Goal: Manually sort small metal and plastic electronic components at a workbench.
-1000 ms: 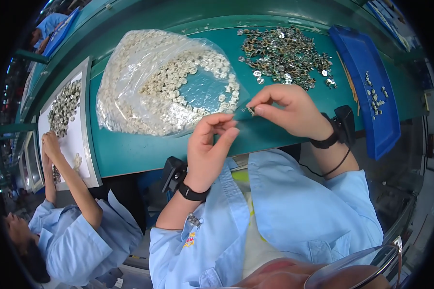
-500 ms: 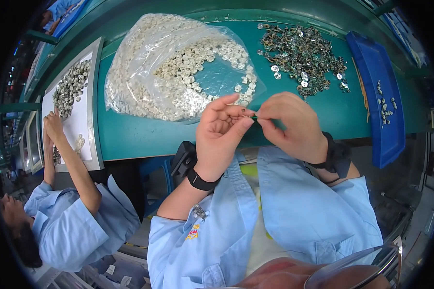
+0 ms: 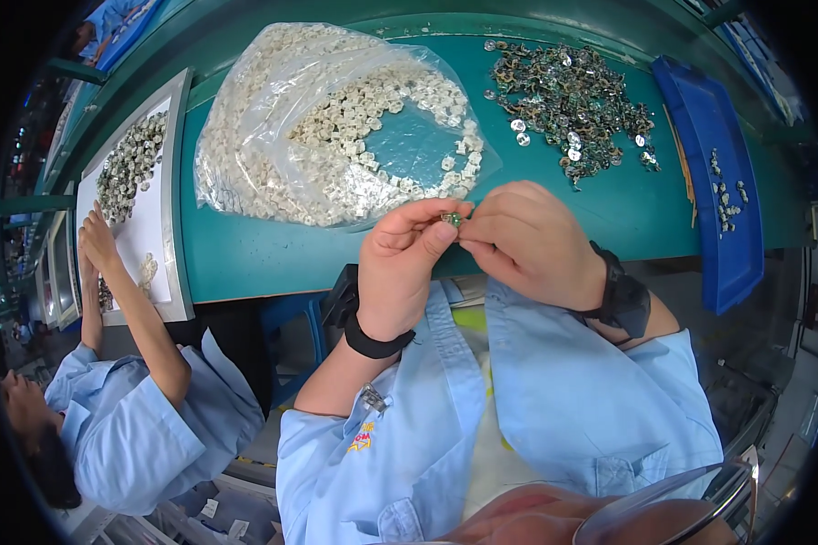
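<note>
A small greenish part (image 3: 452, 219) sits pinched in the left hand (image 3: 396, 265); just right of it, the right hand (image 3: 543, 243) curls, its grip hidden from me.

At the left sits a co-worker in a light blue shirt (image 3: 150, 445), leaning over a white board (image 3: 161, 232) with a grey metal frame. On that board lie a heap of small greyish parts (image 3: 132, 173) and, nearer the co-worker, a little cream-coloured cluster (image 3: 147, 272) (too small to make out piece by piece). A blue stool (image 3: 316, 322) shows below the edge of the green worktop (image 3: 245, 263). Clear bins (image 3: 186, 520) bearing white labels stand at lower left. Thin wooden sticks (image 3: 683, 165) lie at the worktop's right side. A green rail (image 3: 554, 24) runs along the back.
</note>
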`<state>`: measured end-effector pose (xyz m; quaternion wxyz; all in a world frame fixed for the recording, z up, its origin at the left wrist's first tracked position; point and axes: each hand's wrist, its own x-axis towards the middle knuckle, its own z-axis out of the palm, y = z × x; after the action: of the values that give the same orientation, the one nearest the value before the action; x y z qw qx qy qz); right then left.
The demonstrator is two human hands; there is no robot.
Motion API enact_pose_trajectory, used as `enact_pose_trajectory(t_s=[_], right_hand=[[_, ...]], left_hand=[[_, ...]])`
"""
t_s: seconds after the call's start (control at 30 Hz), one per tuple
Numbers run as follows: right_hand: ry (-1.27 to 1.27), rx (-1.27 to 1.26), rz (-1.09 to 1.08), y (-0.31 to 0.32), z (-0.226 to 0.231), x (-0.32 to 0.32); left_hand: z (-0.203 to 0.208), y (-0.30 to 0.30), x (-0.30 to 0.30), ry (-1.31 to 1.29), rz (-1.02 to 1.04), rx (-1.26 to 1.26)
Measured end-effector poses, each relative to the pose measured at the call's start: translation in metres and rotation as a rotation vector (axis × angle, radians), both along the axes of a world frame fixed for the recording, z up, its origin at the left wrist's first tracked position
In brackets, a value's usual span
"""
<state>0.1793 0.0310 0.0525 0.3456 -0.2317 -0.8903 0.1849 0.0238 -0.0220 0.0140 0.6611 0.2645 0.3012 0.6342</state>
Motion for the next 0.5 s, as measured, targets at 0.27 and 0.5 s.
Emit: enact_pose_trajectory(t_s=[0.27,0.5], right_hand=[[-0.202,0.077,-0.119,0.056,-0.005,-0.017],[-0.411,0.093,0.044,0.058,-0.018,-0.047]], left_hand=[[0.0,-0.013,-0.026,0.172,0.153,0.003],[-0.003,-0.02,-0.048,0.168,0.142,-0.044]])
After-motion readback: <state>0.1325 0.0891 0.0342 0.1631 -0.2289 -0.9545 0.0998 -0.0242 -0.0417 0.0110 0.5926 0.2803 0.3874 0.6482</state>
